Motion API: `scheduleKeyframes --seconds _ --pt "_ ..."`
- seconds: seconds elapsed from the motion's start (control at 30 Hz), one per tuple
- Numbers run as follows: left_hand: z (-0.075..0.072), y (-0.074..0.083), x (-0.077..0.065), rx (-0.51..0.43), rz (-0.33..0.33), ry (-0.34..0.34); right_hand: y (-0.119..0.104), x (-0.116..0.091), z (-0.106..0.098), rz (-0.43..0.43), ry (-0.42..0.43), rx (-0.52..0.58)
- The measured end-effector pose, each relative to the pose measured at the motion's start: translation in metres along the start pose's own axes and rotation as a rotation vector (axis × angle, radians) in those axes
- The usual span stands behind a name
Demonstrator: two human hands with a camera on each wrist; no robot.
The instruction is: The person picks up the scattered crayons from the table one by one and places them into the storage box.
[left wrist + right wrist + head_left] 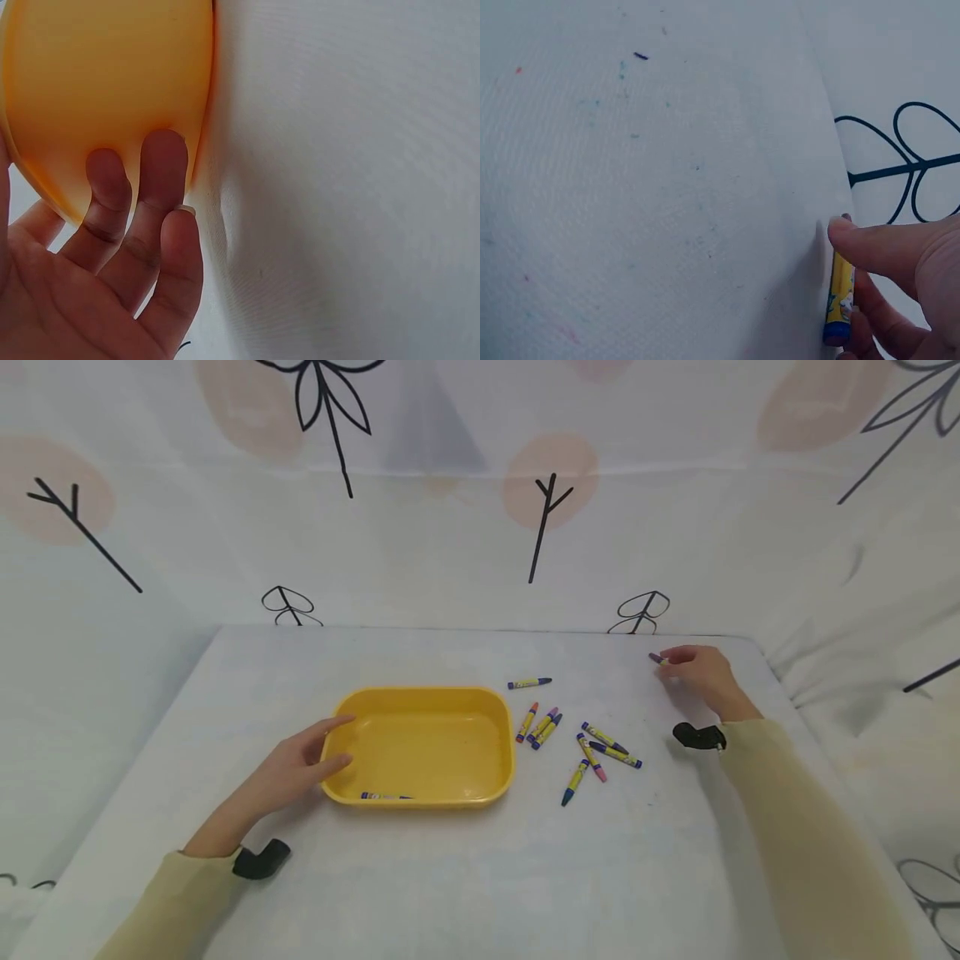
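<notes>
A yellow tray [420, 693] stands left of the middle of the table, with one crayon [384, 796] along its near wall. My left hand [292, 764] holds the tray's left end; thumb and a finger reach over the rim, and in the left wrist view other fingers [163, 169] lie against the outer wall. At the far right of the table, my right hand [701, 677] pinches a crayon [841, 296] with a yellow wrapper and blue end between thumb and fingers. Its dark tip [656, 657] points left in the head view.
Several loose crayons lie right of the tray: one apart at the back [529, 682], a row of orange, purple and blue ones [538, 727], and a crossed group [603, 747] with a green-tipped crayon [574, 782] nearer. A patterned cloth [450, 552] hangs behind the table.
</notes>
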State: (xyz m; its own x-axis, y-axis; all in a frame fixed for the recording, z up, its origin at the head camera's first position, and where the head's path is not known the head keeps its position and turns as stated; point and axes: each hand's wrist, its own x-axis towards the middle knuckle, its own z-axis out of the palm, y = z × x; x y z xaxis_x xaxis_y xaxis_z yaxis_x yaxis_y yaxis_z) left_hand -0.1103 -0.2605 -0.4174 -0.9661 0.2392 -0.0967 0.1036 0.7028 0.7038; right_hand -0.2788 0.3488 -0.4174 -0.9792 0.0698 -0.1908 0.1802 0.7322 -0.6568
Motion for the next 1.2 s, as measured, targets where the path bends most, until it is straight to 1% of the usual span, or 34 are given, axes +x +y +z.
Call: scheduleKeyframes --seconds 0.1,0.2,0.33,0.47,0.63,0.7,0.83,0.93,1.0,1.07,1.2 --pt "0.0 0.001 0.0 0.001 -0.006 0.002 0.001 -0.001 0.002 -0.037 0.02 -0.058" --pt "0.0 0.0 0.0 -0.004 -0.017 0.001 0.002 -0.001 0.002 -0.058 0.048 -0.079" --pt "0.001 0.001 0.0 -0.012 -0.023 -0.003 0.002 -0.002 0.001 -0.061 0.066 -0.084" --pt "0.001 0.001 0.0 -0.012 -0.022 -0.004 -0.001 -0.006 -0.001 -0.071 0.056 -0.094" --pt "0.0 0.002 0.0 -0.008 -0.01 -0.006 -0.007 -0.013 -0.003 -0.067 -0.012 -0.065" --pt "-0.001 0.002 -0.001 -0.013 -0.001 -0.008 -0.012 -0.015 -0.004 -0.066 -0.045 -0.053" --pt "-0.003 0.004 -0.003 -0.011 0.007 -0.017 -0.026 -0.022 -0.005 -0.097 -0.091 -0.081" --pt "-0.003 0.004 -0.003 0.005 0.002 -0.018 -0.039 -0.029 -0.003 -0.142 -0.091 -0.098" --pt "-0.004 0.004 -0.003 0.015 -0.001 -0.016 -0.048 -0.032 0.0 -0.159 -0.09 -0.091" --pt "-0.003 0.004 -0.003 0.024 -0.004 -0.012 -0.056 -0.036 0.005 -0.173 -0.091 -0.088" --pt "-0.003 0.004 -0.003 0.033 -0.011 -0.008 -0.075 -0.045 0.014 -0.181 -0.124 -0.069"
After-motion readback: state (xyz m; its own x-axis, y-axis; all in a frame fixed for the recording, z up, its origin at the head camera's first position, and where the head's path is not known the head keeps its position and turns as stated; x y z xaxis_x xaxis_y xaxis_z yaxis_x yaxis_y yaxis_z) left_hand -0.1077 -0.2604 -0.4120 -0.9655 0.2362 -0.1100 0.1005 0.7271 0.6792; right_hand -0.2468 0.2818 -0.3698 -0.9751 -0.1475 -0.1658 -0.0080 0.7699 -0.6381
